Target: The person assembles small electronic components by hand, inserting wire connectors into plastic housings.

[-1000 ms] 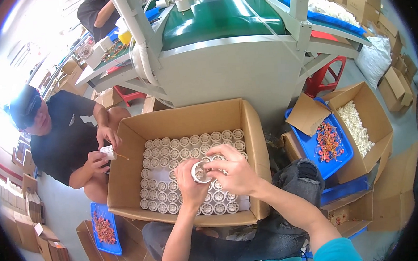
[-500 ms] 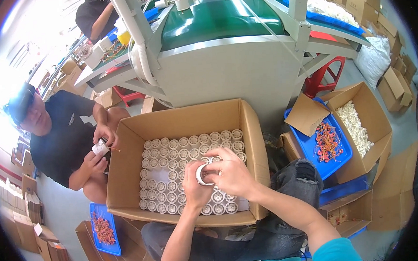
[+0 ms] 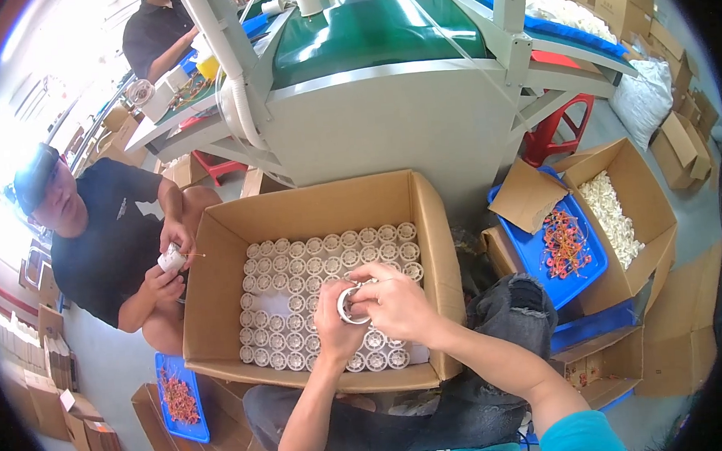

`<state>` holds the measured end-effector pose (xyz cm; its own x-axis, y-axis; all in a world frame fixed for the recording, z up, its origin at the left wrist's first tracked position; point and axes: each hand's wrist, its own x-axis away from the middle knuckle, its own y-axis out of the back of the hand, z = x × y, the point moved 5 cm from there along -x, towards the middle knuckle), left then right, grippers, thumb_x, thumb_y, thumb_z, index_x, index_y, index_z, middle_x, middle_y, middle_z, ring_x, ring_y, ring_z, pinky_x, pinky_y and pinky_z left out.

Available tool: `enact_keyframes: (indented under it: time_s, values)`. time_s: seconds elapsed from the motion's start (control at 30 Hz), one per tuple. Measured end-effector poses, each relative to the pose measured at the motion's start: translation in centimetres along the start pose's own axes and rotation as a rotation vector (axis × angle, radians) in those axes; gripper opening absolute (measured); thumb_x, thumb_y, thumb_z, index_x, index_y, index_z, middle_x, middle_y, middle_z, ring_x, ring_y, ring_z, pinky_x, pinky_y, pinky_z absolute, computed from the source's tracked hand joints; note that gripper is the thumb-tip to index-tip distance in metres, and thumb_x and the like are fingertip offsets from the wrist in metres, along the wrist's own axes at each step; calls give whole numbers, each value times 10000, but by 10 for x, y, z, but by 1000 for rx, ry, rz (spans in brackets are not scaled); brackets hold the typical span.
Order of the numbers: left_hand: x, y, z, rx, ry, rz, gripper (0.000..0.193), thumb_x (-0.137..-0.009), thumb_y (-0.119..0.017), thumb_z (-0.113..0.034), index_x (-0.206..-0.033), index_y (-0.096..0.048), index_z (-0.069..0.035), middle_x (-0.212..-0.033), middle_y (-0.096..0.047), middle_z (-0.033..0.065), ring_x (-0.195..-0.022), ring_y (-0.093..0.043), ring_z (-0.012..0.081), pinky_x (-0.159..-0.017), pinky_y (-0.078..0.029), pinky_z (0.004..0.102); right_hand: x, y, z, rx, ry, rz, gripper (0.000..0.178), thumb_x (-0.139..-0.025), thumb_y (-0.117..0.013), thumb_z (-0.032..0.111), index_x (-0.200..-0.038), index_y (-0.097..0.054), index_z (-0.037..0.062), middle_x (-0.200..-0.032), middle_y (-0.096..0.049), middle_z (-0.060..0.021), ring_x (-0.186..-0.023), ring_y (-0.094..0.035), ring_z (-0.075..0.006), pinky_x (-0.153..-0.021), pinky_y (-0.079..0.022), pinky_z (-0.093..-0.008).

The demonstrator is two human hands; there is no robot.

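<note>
My left hand grips a white round plastic housing, its open end turned up toward me. My right hand is closed at the housing's opening, fingertips reaching into it; whether they pinch a small part inside is hidden. Both hands are above a large cardboard box on my lap side. Rows of similar white round housings stand in it, with a gap at the left where a pale sheet shows.
At left a co-worker holds another white housing. Blue trays of red-orange wired parts stand at left and right. A carton of white pieces is at right. A green conveyor lies ahead.
My right fingers have shifted slightly at the housing's opening, and the housing has turned a little. The co-worker's hands have moved slightly on their housing.
</note>
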<state>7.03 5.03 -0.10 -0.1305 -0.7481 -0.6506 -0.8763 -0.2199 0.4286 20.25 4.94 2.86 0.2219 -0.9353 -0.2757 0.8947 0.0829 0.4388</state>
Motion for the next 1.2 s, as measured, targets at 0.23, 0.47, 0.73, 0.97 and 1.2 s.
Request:
enact_keyframes:
  time_s: [0.23, 0.47, 0.73, 0.97, 1.2]
  values:
    - [5, -3, 3, -13, 56, 45, 471, -653, -788, 34, -1068, -576, -32, -973, -621, 147, -827, -640, 314, -696, -524, 370, -2, -6, -7, -34, -49, 13, 140, -729, -727, 83, -859, -760, 42, -1140, -661, -131, -1034, -637, -314, -902, -496, -401]
    - [7, -1, 0, -51, -49, -29, 475, -651, -803, 14, -1064, -571, -21, -971, -630, 155, -828, -642, 326, -699, -528, 375, -3, -3, -8, -15, -55, 24, 139, -726, -734, 95, -855, -772, 59, -1167, -661, -134, -1045, -638, -309, -909, -497, -397]
    - [13, 2, -3, -80, -123, -94, 419, -687, -786, 1, -1045, -570, -9, -967, -647, 160, -850, -640, 307, -738, -520, 367, 2, -7, -6, -21, -18, 63, 167, -740, -742, 106, -901, -778, 78, -1190, -658, -147, -1079, -629, -309, -942, -492, -397]
    - [14, 3, -4, -106, -144, -138, 420, -691, -782, 0, -1054, -570, -8, -968, -645, 165, -849, -643, 309, -748, -525, 364, 5, -9, -4, -96, -25, 25, 167, -732, -739, 89, -894, -776, 65, -1163, -667, -148, -1070, -629, -320, -934, -494, -400]
    - [10, -8, 7, -61, 135, 40, 425, -695, -796, -17, -1051, -564, -11, -1000, -640, 166, -897, -642, 253, -774, -522, 348, -5, 2, -14, 49, -43, 117, 214, -772, -727, 132, -973, -767, 71, -1188, -650, -150, -1105, -612, -314, -937, -492, -404]
